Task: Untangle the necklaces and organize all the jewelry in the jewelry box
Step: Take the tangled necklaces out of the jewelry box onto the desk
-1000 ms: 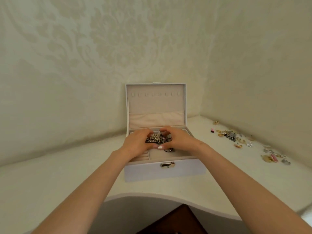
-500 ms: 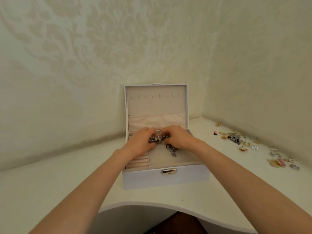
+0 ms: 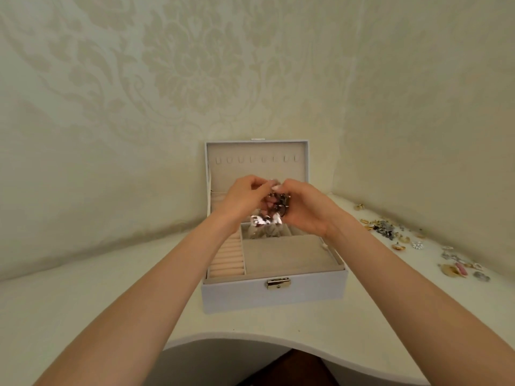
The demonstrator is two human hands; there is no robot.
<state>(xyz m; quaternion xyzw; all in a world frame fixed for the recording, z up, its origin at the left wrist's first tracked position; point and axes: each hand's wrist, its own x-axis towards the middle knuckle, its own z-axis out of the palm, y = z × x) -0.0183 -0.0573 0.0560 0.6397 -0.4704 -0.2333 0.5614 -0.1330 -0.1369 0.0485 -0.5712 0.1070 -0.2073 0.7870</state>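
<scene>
A white jewelry box (image 3: 274, 295) stands open on the table, its lid upright with a row of hooks and a beige lining inside. Above the box, my left hand (image 3: 242, 197) and my right hand (image 3: 302, 208) hold a tangled clump of necklaces (image 3: 274, 211) between them, fingers pinching it from both sides. Shiny silver links hang from the bottom of the clump, just over the rear compartments. The ring rolls at the box's left and the large front compartment hold nothing that I can see.
Loose jewelry (image 3: 401, 238), gold and silver earrings and pendants, lies scattered along the right wall on the white table (image 3: 83, 302). The curved table edge runs in front of the box. Patterned walls close in behind and at the right.
Both hands have lifted the tangled necklaces up out of the box, from the tray level to in front of the lid. The view has moved closer to the box.
</scene>
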